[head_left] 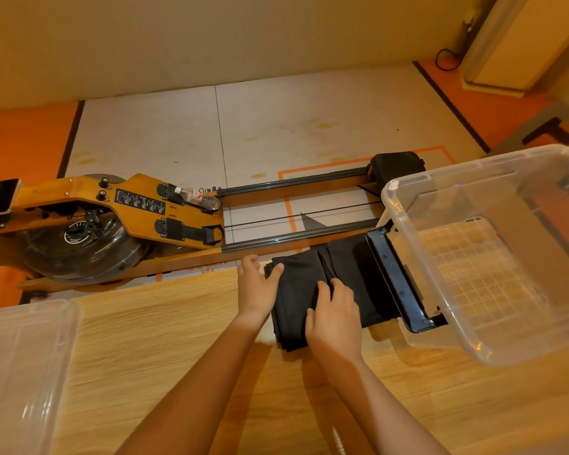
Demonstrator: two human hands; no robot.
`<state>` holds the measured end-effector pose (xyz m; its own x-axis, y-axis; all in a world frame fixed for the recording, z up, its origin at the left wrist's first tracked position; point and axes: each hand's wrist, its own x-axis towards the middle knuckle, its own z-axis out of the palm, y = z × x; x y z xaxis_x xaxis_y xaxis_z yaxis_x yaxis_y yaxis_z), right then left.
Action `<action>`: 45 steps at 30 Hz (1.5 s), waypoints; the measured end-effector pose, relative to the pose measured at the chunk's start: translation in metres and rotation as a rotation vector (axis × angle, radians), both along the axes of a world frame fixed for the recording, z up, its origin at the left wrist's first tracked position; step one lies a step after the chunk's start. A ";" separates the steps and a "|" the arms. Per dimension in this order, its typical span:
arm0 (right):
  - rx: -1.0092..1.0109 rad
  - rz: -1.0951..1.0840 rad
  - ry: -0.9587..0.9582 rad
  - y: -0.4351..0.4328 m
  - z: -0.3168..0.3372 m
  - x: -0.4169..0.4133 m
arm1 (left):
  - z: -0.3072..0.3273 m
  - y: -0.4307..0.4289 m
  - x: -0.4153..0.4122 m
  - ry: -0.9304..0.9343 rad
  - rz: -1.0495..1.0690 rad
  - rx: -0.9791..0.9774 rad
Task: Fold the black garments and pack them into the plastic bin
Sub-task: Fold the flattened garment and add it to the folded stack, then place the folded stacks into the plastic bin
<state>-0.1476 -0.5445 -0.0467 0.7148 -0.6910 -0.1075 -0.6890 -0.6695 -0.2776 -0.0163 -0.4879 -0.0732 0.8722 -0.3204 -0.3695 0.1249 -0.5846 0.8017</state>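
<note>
Black folded fabric garment (294, 290) lies on the light wooden table (178, 339), between the two hands and partly under them. It is already a thick, many-layered rectangle, with stacked edges showing at the near end.

Left hand (257, 287): set against the garment's left edge, thumb lying over the top of the cloth, fingers loosely extended past the far corner. Not clenched; it bears on the cloth rather than grips it.

Right hand (334, 313): palm down on top of the bundle, fingers bent toward a crease running along the middle. Can't tell if the fingertips pinch a layer there or only press.

Large clear plastic bin (506, 323): just right of the right hand, tipped with its opening toward the person, its black latch handle (395, 280) touching or overlapping the garment's right edge. No garments visible inside.

Second clear plastic container (23, 356): well left of the left hand. Wooden rowing machine (112, 205): on the floor beyond both hands.

Handling judgement: soft, limp, light cloth, not fragile; looks smooth, so layers may slide and the fold could spill open if lifted by one edge. Best hold is probably both hands under or clamping the long sides, thumbs on top, carrying it flat. Last fold or smoothing seems in hand; packing not yet done.
</note>
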 end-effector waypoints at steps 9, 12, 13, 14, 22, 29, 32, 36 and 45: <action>-0.063 0.275 0.065 -0.008 -0.051 0.013 | -0.029 0.012 -0.033 0.361 0.203 0.021; -0.038 0.261 0.076 -0.007 -0.056 0.016 | -0.064 0.012 -0.025 0.436 0.222 -0.012; -0.038 0.260 0.073 -0.007 -0.057 0.016 | -0.063 0.011 -0.024 0.432 0.207 -0.001; -0.036 0.260 0.070 -0.007 -0.058 0.015 | -0.058 0.008 -0.023 0.431 0.197 -0.005; 0.008 0.262 0.042 -0.003 -0.059 0.014 | -0.025 0.001 -0.020 0.421 0.122 0.114; 0.008 0.280 0.046 0.012 -0.050 0.012 | -0.027 0.022 -0.024 0.409 0.120 0.109; 0.045 0.311 0.054 0.032 -0.055 0.009 | -0.021 0.046 -0.030 0.418 0.132 0.098; 0.105 0.295 -0.104 0.065 -0.061 -0.004 | -0.010 0.080 -0.045 0.387 0.150 0.100; 0.483 -0.036 -0.197 0.067 -0.040 -0.036 | -0.010 0.109 -0.085 0.273 0.120 0.292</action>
<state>-0.1840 -0.4770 -0.0870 0.7301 -0.6204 -0.2863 -0.6131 -0.4098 -0.6754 -0.1017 -0.3786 -0.0827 0.7545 -0.0700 -0.6525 0.3909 -0.7507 0.5326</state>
